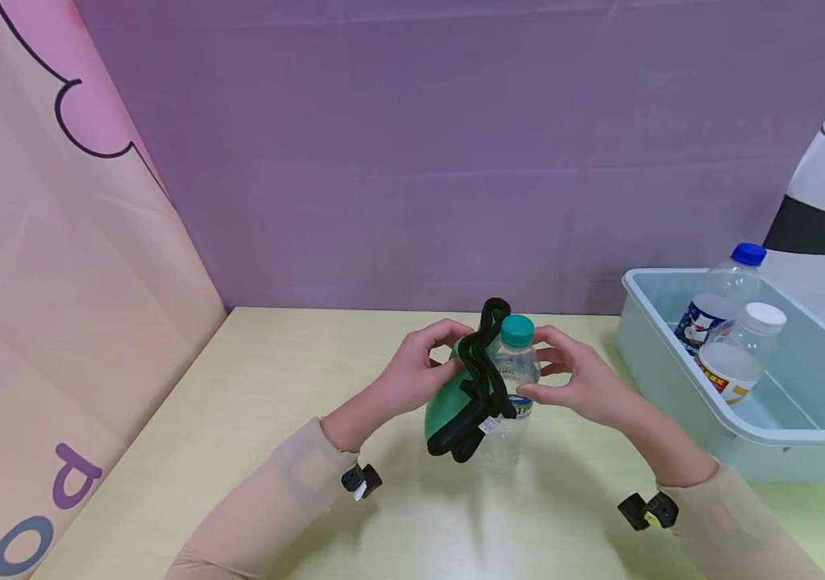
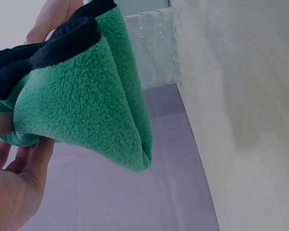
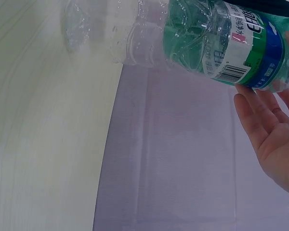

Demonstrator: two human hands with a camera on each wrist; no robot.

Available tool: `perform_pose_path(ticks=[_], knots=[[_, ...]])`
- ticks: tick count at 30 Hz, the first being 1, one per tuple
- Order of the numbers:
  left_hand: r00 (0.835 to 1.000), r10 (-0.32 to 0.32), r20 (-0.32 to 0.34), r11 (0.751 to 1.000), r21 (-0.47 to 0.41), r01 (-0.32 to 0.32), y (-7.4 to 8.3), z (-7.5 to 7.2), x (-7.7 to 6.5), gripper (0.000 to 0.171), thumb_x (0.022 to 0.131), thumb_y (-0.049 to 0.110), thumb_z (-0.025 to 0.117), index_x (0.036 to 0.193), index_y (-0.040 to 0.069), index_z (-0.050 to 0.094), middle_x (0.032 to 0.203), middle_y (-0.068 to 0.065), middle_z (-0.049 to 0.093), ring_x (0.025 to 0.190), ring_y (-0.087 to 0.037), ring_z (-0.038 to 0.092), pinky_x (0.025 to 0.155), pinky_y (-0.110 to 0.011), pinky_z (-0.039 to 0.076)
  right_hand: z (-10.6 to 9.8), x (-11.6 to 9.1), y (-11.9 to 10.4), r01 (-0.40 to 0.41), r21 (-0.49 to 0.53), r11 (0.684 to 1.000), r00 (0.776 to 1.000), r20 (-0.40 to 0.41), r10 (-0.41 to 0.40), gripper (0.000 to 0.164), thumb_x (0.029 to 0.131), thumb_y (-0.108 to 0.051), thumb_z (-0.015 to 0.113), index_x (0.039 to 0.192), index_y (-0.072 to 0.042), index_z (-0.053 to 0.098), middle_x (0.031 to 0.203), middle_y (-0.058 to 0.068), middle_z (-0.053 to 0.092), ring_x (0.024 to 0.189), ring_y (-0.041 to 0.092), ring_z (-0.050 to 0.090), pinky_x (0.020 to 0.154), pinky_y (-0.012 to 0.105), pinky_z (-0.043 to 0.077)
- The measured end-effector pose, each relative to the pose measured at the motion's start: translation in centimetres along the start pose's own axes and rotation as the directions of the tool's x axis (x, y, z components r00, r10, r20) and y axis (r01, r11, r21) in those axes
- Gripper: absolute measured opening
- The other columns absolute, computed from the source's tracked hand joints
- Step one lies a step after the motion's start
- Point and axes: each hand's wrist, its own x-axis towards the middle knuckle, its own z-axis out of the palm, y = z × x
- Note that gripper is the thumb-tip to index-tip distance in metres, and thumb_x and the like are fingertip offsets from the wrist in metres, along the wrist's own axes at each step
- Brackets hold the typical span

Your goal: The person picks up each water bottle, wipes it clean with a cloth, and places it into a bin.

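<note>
A folded green cloth (image 1: 449,407) with black edging is held in my left hand (image 1: 416,370), thumb on the near side and fingers behind. In the left wrist view, the fluffy cloth (image 2: 82,96) hangs in a fold out of the left hand (image 2: 19,183). Right beside it is a clear plastic bottle (image 1: 516,366) with a teal cap, upright, its base low at the tabletop. My right hand (image 1: 579,379) holds this bottle between thumb and fingers around its upper part. A blue, green and white label shows on the bottle (image 3: 231,45) in the right wrist view, by the right hand (image 3: 279,139).
A light blue bin (image 1: 673,419) stands on the right of the pale wooden table (image 1: 296,387). Inside lean a bottle with a blue cap (image 1: 731,282) and one with a white cap (image 1: 742,346). A purple backdrop (image 1: 412,161) rises behind the table.
</note>
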Motion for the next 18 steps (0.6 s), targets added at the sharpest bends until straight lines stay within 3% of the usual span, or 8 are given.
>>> perform_pose_path(ticks=[9,13,18], knots=[[0.999,-0.035,0.036,0.998,0.055,0.033,-0.9,0.2,-0.7,0.023,0.091,-0.007,0.059,0.113,0.000,0.062,0.098,-0.010,0.066,0.095,-0.022,0.058,0.069,-0.028,0.055,0.0,0.0,-0.1,-0.005,0.001,1.000,1.000,-0.008,0.005,0.054,0.081,-0.003,0.077,0.127,0.000,0.050,0.119,0.020,0.057,0.102,0.039,0.063,0.072,0.031,0.056],[0.995,-0.039,0.091,0.990,0.141,0.026,-2.3,0.4,-1.3,0.025,0.089,-0.008,0.060,0.112,0.000,0.063,0.102,-0.009,0.066,0.094,-0.022,0.057,0.070,-0.033,0.054,0.0,-0.1,-0.2,-0.008,0.004,1.000,1.000,-0.009,0.008,0.053,0.082,-0.004,0.076,0.127,0.000,0.049,0.119,0.020,0.056,0.103,0.040,0.062,0.072,0.033,0.057],[0.984,-0.040,0.172,0.971,0.239,-0.002,-4.3,0.8,-1.9,0.028,0.085,-0.012,0.060,0.111,-0.001,0.064,0.109,-0.012,0.066,0.093,-0.022,0.058,0.083,-0.042,0.050,0.1,0.0,-0.1,-0.016,0.010,1.000,1.000,-0.003,0.016,0.053,0.082,-0.003,0.076,0.128,0.000,0.049,0.120,0.020,0.057,0.103,0.040,0.062,0.072,0.034,0.057]])
